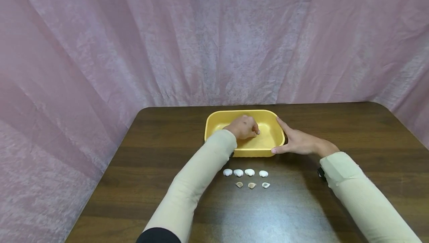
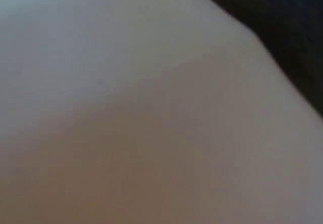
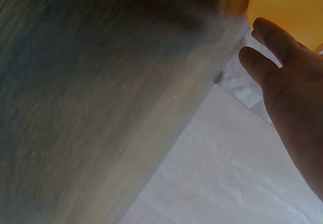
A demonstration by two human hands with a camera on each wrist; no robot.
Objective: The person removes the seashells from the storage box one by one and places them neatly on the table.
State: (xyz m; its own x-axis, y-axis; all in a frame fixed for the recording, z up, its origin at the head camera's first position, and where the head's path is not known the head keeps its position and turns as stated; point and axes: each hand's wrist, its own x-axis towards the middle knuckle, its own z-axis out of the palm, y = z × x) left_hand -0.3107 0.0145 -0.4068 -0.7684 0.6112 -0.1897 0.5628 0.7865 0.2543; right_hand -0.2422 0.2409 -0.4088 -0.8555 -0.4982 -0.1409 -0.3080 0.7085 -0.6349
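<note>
A yellow plastic tub (image 1: 244, 153) stands near the far side of the table. My left hand (image 1: 244, 127) reaches down inside it with bent fingers, knuckles up; I cannot tell whether a small thing is between the fingertips. At the tub's right end is my right hand (image 1: 298, 141), thumb by the front rim and fingers stretched along the side. The right wrist view shows that hand (image 3: 298, 82) with straight fingers close to the tub wall (image 3: 287, 4). Only blurred skin and sleeve fill the left wrist view.
In front of the tub, several white seashells (image 1: 249, 172) lie in a row. Nearer to me is a second row of three smaller brownish-white shells (image 1: 252, 185). The brown wooden table (image 1: 161, 168) ends at a pink curtain (image 1: 214, 49) behind.
</note>
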